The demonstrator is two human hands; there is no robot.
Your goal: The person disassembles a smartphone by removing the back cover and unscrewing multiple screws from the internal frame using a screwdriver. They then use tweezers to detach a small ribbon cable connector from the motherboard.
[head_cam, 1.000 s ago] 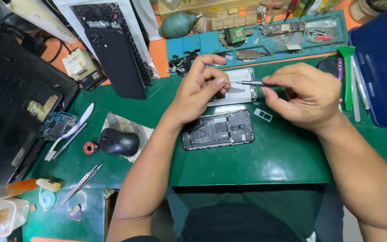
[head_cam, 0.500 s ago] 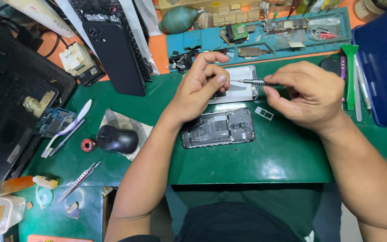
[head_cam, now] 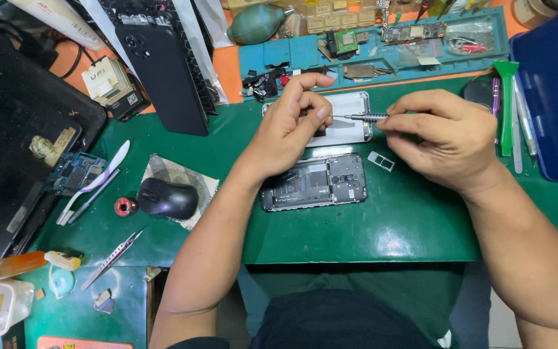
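The right hand (head_cam: 450,139) pinches one thin screwdriver (head_cam: 360,117), tip toward the left hand (head_cam: 292,129). The left hand's fingers are pinched together at the tip, over one white cover (head_cam: 350,126). One open phone (head_cam: 313,183) lies just below both hands on the green bench (head_cam: 389,220). One black mouse (head_cam: 166,197) sits well to the left.

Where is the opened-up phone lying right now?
In the head view, the opened phone lies flat on the green mat near the middle, just below the left hand and left of the small tray.
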